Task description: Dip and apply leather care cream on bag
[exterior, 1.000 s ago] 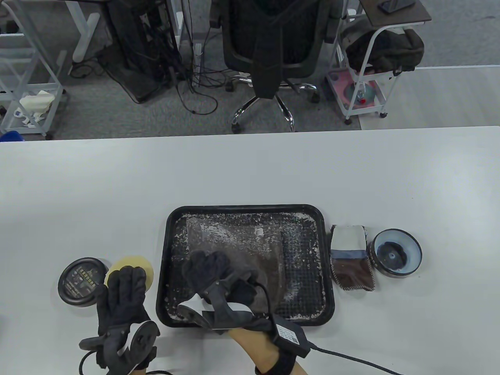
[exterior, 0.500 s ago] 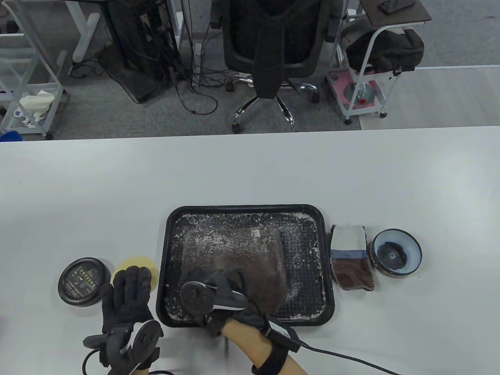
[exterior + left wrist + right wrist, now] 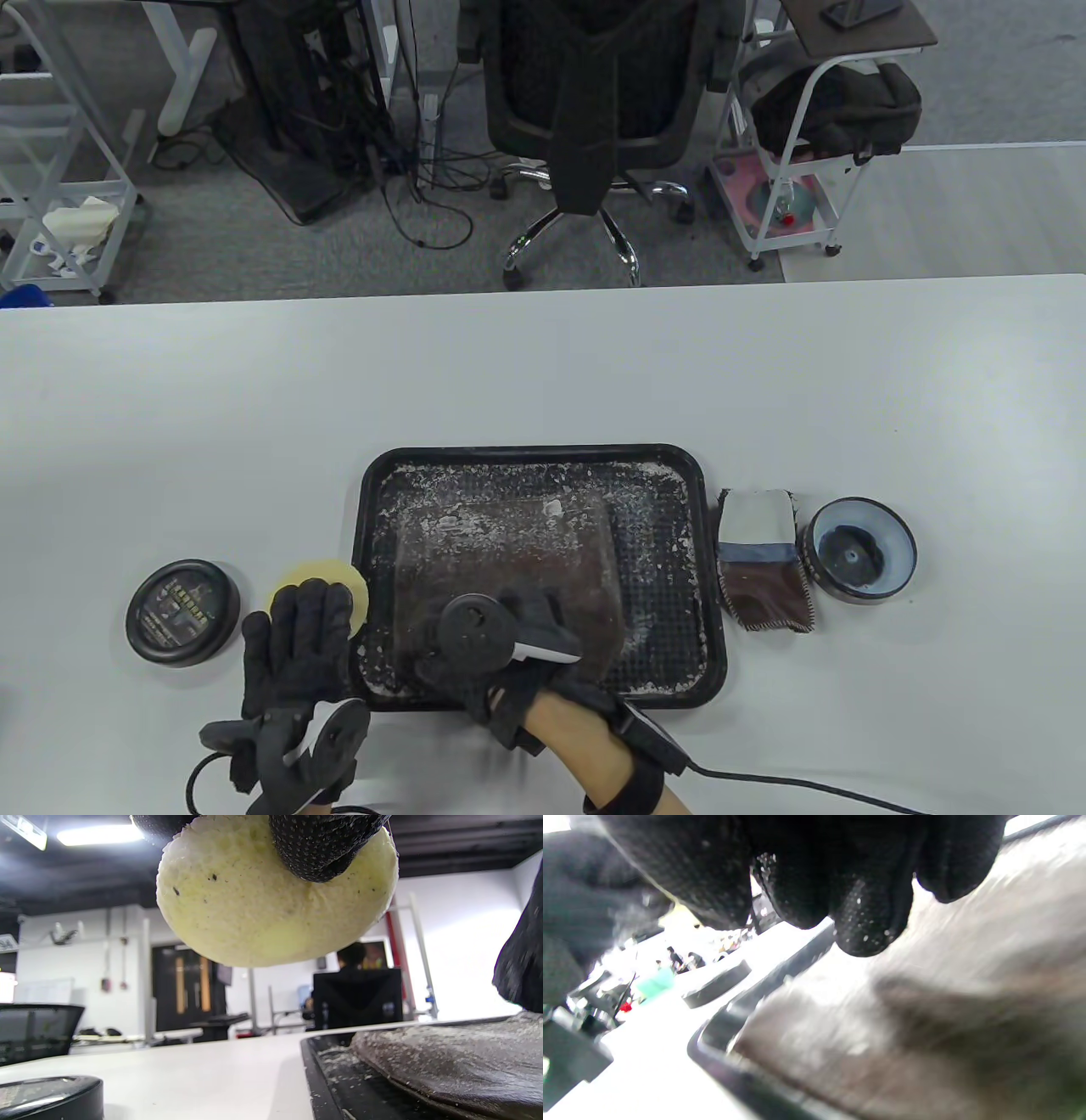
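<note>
1. Two gloved hands work at a big white table (image 3: 543,373).
2. The left hand (image 3: 293,649) holds a round yellow sponge (image 3: 327,581). In the left wrist view a fingertip (image 3: 324,844) presses into the sponge (image 3: 271,899), which hangs in the air above the table top.
3. The sponge pokes out past the left fingertips, just beside the left rim of a black tray (image 3: 711,594).
4. The right hand (image 3: 501,645) is over the brown bag (image 3: 509,552) that lies in the tray. Its fingers (image 3: 869,899) hang down, bent, just above the bag (image 3: 925,1005). That view is blurry, so I cannot tell if they grip the bag or only touch it.
5. White crumbs speckle the tray floor and the bag.
6. Left of the left fingers sits a round black lid (image 3: 181,611).
7. Well to the right of the right fingers, past the tray, lie a small cloth (image 3: 764,560) and an open round tin (image 3: 861,549).
8. Behind the table are grey carpet, a black office chair (image 3: 585,102), tangled cables (image 3: 424,187) and white carts (image 3: 797,170).
</note>
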`<state>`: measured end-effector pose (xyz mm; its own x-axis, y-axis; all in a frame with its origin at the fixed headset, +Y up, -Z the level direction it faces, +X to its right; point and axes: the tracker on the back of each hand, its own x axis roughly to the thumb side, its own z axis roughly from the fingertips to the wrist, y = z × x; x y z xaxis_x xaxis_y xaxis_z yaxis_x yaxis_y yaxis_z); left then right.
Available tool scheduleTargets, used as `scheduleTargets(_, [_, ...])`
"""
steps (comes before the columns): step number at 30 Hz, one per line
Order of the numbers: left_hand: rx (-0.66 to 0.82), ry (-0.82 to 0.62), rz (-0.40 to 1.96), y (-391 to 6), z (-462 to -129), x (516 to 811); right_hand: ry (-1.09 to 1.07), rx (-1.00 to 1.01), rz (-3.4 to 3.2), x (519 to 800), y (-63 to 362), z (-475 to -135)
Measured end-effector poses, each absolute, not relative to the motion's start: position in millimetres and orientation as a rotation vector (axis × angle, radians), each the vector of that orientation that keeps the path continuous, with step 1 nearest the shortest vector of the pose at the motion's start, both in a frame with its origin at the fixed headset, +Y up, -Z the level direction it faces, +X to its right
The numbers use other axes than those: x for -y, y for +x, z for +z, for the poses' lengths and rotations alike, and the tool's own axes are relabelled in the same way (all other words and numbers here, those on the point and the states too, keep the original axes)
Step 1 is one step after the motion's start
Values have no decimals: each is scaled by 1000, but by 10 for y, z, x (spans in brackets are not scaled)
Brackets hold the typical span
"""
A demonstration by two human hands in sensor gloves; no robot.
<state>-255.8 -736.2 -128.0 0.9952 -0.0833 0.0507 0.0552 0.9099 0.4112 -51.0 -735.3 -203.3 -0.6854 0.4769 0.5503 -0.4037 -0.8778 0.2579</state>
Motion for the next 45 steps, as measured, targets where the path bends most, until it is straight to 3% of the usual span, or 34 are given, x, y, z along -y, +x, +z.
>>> scheduleTargets(8, [81, 411, -92, -2523, -1304, 7397, 591, 119, 2497, 7060, 620, -2012])
scheduleTargets(11, [88, 409, -101, -2511, -1306, 7404, 420, 346, 2526, 7004, 1149, -1953])
scheduleTargets(15, [103, 414, -118, -2478, -1311, 7417, 149, 592, 2519, 7007, 1881, -1877])
scheduleTargets(21, [99, 416, -132, -2467, -1317, 7413, -333, 762, 2493, 7157, 2855, -1798])
scheduleTargets(24, [81, 413, -128, -2506, -1325, 7416, -596, 689, 2426, 7313, 3271, -1768])
scheduleTargets(31, [79, 404, -145, -2505, -1332, 7419, -919, 393, 2238, 7750, 3645, -1800])
scheduleTargets(34, [78, 403, -150, -2504, -1325, 7409, -981, 270, 2217, 7839, 3688, -1830])
scheduleTargets(45, [79, 398, -144, -2502, -1343, 7413, -1033, 167, 2225, 7890, 3695, -1914])
